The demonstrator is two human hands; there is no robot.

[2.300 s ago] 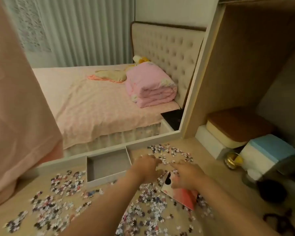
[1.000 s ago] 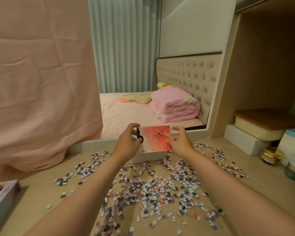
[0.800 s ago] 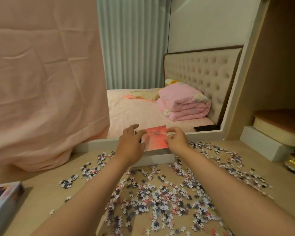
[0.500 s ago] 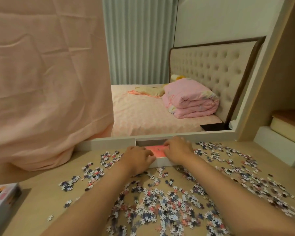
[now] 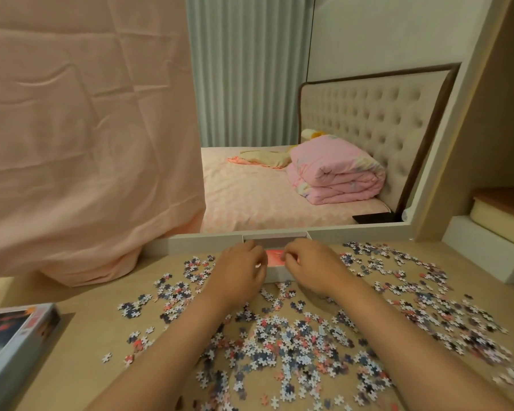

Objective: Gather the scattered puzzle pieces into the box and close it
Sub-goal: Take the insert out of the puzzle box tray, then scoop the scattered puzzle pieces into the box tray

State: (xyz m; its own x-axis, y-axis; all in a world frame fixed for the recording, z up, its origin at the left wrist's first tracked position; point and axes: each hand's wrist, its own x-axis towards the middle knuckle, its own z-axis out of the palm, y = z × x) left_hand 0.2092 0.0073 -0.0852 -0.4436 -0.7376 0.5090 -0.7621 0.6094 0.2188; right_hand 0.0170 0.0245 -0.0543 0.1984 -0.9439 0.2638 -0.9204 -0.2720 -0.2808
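Barely started, I'd say: the box (image 5: 276, 275) sits at the table's (image 5: 86, 321) far edge, left hand (image 5: 238, 269) and right hand (image 5: 312, 268) curled onto a pink card (image 5: 275, 258) inside, pieces (image 5: 279, 336) all scattered, lid (image 5: 12, 336) off.

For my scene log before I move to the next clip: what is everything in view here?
puzzle pieces: many; blue, white and pink; scattered over the tabletop
tabletop: one; light wood; foreground
box: one; white; back centre, against the white frame
card: one; red; in the box, between the hands
printed box: one, likely the lid; dark picture; lower left edge
cloth: one; peach; draped at left
quilt: one; pink, folded; on the bed seen within the frame
block: one; white; right edge
left hand: on the box's left side
right hand: on the box's right side, fingertips at the card
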